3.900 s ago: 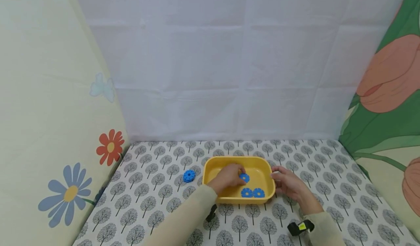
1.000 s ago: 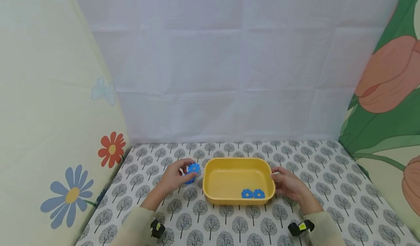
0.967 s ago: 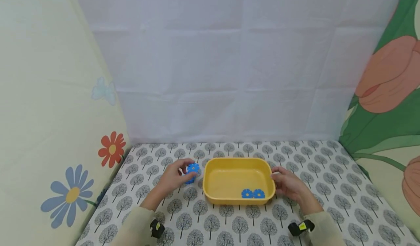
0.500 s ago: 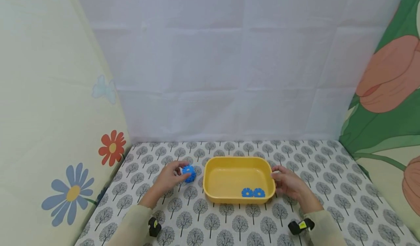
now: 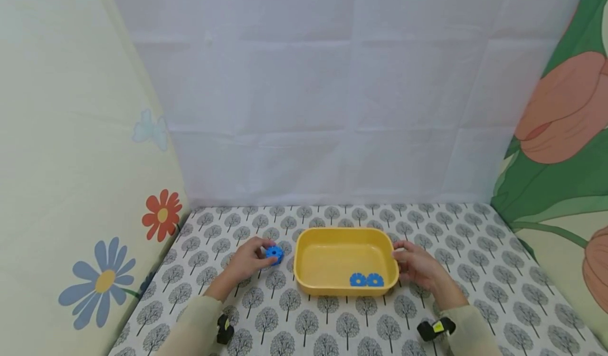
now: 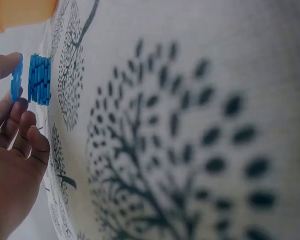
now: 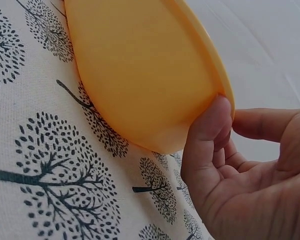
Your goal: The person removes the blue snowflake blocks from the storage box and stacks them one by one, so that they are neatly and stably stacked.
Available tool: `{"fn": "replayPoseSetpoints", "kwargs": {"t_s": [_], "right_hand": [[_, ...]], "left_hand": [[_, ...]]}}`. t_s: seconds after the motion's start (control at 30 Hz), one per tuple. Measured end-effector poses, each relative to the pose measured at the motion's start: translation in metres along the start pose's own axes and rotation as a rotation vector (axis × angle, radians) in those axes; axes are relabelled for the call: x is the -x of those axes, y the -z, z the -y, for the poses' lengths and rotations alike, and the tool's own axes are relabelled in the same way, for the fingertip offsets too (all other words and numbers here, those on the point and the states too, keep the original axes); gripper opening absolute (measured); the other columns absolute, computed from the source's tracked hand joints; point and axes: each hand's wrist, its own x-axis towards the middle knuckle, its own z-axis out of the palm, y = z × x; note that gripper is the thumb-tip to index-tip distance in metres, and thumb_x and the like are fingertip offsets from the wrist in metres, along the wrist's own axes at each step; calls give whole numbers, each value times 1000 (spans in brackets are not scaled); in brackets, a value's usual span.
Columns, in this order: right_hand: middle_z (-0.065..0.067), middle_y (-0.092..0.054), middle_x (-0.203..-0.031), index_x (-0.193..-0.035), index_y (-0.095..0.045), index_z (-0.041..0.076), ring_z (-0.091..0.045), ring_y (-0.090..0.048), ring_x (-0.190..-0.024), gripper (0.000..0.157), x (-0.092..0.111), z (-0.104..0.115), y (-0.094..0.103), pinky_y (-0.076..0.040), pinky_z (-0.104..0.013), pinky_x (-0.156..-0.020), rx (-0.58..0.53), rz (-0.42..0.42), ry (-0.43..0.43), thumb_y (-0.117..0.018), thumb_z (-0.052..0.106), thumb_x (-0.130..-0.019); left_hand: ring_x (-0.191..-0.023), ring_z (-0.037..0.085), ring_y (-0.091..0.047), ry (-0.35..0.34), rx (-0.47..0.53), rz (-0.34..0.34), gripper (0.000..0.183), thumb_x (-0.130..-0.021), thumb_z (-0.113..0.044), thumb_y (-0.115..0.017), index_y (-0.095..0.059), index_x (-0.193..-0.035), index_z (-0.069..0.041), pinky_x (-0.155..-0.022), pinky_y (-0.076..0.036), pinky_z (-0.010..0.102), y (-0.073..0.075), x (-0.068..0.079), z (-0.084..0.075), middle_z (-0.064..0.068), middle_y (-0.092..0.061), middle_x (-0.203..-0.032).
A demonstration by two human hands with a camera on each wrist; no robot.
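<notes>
My left hand (image 5: 246, 263) pinches a blue notched plastic disc (image 6: 17, 80) between thumb and fingertips. In the left wrist view the disc is held flat, a small gap above a stack of similar blue discs (image 6: 39, 81) on the cloth. From the head view disc and stack overlap, left of a yellow plastic tub (image 5: 332, 258). Two blue discs (image 5: 366, 280) lie side by side in the tub, by its near right side. My right hand (image 5: 420, 266) grips the tub's right rim, its thumb and finger on either side of the edge in the right wrist view.
A white cloth with dark printed trees (image 5: 309, 324) covers the table. A plain white sheet (image 5: 304, 108) hangs behind it. Flower-printed panels stand at the left (image 5: 95, 160) and right (image 5: 565, 197).
My left hand took a disc from the tub, carried it left to the stack, then lowered it close over the top. My right hand stayed at the tub's rim.
</notes>
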Motion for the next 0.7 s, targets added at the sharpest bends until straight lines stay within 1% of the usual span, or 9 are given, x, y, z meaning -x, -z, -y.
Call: {"fn": "replayPoseSetpoints", "kwargs": {"t_s": [0.27, 0.47, 0.7], "right_hand": [[-9, -64, -93, -129, -43, 0, -17, -64, -73, 31, 0, -1, 0, -57, -32, -65, -11, 6, 4, -53, 17, -105], [-9, -65, -93, -130, -42, 0, -17, -65, -74, 32, 0, -1, 1, -58, -32, -65, -20, 14, 5, -53, 17, -105], [-8, -65, -92, -129, -43, 1, -17, -65, -74, 30, 0, -2, 1, -58, -32, -65, -29, 16, 3, -52, 17, -105]], "left_hand": [[-81, 15, -51, -11, -31, 3, 37, -88, -23, -80, -70, -122, -11, -66, -46, 30, 0, 1, -1, 5, -62, -113], [-83, 15, -51, 16, -65, 3, 39, -87, -26, -81, -71, -123, -12, -70, -45, 31, -2, 1, -2, 4, -62, -113], [-84, 16, -50, 42, -66, 3, 39, -88, -24, -81, -71, -123, -12, -71, -45, 32, -3, 0, -5, 4, -61, -112]]}}
